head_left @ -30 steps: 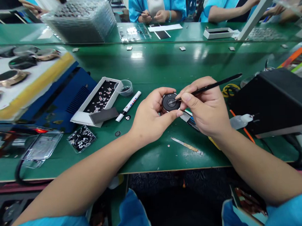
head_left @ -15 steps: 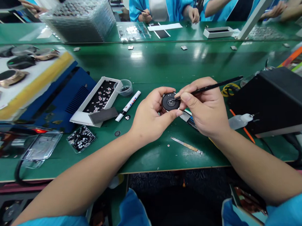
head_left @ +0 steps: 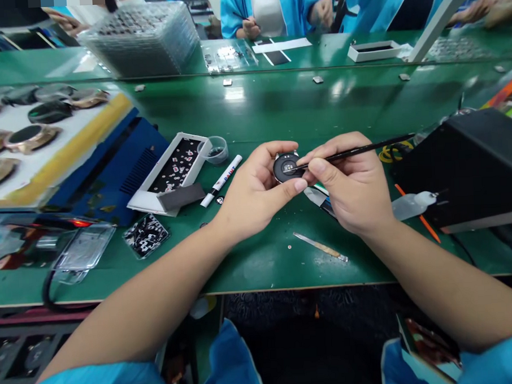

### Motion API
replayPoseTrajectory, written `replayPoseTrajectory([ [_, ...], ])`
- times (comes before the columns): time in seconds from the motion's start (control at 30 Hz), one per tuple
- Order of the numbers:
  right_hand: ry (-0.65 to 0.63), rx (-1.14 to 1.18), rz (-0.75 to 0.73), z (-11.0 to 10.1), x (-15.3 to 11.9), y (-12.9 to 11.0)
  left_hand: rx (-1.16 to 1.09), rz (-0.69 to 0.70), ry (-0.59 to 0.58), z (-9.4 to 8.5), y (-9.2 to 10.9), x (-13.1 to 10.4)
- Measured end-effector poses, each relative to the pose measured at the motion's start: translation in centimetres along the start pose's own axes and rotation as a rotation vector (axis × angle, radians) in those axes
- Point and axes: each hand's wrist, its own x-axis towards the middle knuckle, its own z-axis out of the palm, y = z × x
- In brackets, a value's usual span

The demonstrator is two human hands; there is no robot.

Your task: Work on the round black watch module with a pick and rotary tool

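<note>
My left hand [head_left: 260, 194] is closed round the rim of a round black smartwatch case [head_left: 282, 161], thumb at the lower edge and fingers at the top. In my right hand [head_left: 351, 182] is a slim pair of black tweezers [head_left: 360, 149], pinched between thumb and fingers. Their tip rests at the middle of the case, over a small ring with light spots. Under my right hand lies a partly hidden light-and-dark object [head_left: 318, 198] on the green bench. A thin craft knife [head_left: 320, 247] lies nearer the front edge.
To the left stand a white box of small parts [head_left: 178, 161], a clear cup [head_left: 217, 151], a paint marker [head_left: 221, 180] and a small clear tray [head_left: 145, 236]. Watches lie on a blue machine [head_left: 123, 158]. A black box [head_left: 458, 166] and dropper bottle [head_left: 413, 205] stand right. Co-workers sit opposite.
The view has shifted slightly, so the bench items appear a little further right. The case has tilted a little in my left hand, and the tweezers' tip stays on its middle.
</note>
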Motion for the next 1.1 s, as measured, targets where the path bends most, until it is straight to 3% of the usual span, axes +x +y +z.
replayPoseTrajectory([
  [0.23,0.030,0.009,0.012,0.1,-0.1,0.3,-0.101,-0.046,0.034,0.3,0.0,0.1],
  [0.47,0.025,0.038,0.045,0.2,-0.2,0.1,-0.050,-0.071,0.043,0.1,0.3,0.3],
  [0.73,0.008,0.102,0.038,0.6,0.0,-0.1,-0.113,-0.121,-0.020,0.0,0.3,0.4],
  [1.1,-0.013,0.257,0.085,0.8,-0.2,-0.7,-0.050,0.081,-0.069,-0.5,-0.9,0.5],
])
